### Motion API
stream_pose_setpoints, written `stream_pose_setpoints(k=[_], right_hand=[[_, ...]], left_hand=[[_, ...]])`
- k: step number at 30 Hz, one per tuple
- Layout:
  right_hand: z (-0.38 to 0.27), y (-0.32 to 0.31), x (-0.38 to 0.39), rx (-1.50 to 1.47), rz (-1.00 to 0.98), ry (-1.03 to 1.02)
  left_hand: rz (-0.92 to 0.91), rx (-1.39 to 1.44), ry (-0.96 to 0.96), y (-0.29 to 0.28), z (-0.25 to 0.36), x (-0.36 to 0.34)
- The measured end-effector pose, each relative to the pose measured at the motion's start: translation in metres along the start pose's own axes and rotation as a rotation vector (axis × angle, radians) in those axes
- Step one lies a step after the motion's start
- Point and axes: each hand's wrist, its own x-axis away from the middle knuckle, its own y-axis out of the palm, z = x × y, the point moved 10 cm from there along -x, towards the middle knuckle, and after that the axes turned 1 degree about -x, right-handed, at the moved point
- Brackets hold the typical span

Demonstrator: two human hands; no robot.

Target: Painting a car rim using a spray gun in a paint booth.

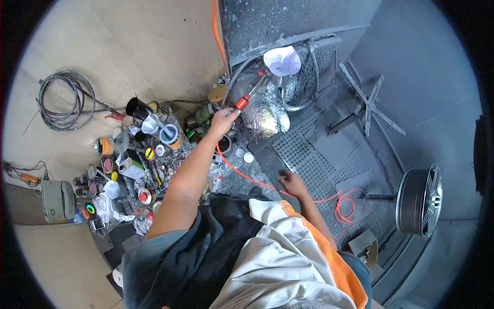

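My left hand is wrapped round a red handled tool with a metal nozzle and red hose, reaching toward the upper middle. Its tip is near a pale paper funnel on a dark rack beside crumpled, foil-covered material. The thin red hose runs down from my left hand, past my right hand, to loops on the floor. My right hand hangs lower in the middle, fingers apart and loosely bent, with nothing visible in them.
Many cans and cups crowd the left, below a coiled hose and beside a grey box. A metal wheel stands on a post at right, with a cross-shaped stand farther back and a cardboard box near me.
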Motion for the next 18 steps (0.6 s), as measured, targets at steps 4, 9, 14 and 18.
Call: stream_pose_setpoints(k=[4, 9, 14, 18], right_hand=[[-0.092, -0.075, -0.044, -0.124, 0.199, -0.096], [-0.174, -0.150, -0.104, -0.175, 0.506, -0.253], [-0.195, -0.161, -0.145, -0.060, 0.640, -0.136], [-0.146, -0.154, -0.159, -0.003, 0.791, -0.150]], left_hand=[[0.060, 0.000, 0.014, 0.002, 0.009, 0.009], [0.071, -0.040, 0.090, 0.034, 0.039, 0.033], [0.069, 0.046, 0.009, 0.074, 0.035, 0.074], [0.068, -0.016, 0.031, 0.093, 0.049, 0.112]])
